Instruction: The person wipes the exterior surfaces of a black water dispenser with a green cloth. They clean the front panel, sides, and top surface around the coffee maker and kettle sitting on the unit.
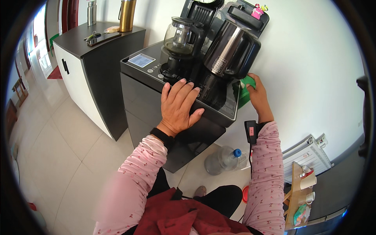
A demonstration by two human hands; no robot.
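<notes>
My left hand [179, 108] rests flat on the front edge of a black tea bar machine [176, 135], its fingers over the glossy top. My right hand [259, 93] grips a green cloth [245, 91] against the machine's right side; part of the cloth is hidden behind the top. On the machine stand a glass teapot [179, 36] with some liquid in it and, to its right, a dark electric kettle [224, 48] with a black handle. A label [141, 60] bearing writing is on the left of the top.
Left of the machine, a cabinet [97, 88] holds a steel flask [91, 13], a gold flask [127, 16], a phone [104, 38] and keys [94, 35]. A large water bottle [218, 161] stands on the floor. A radiator [307, 155] and a wooden table [290, 211] with mugs are at right.
</notes>
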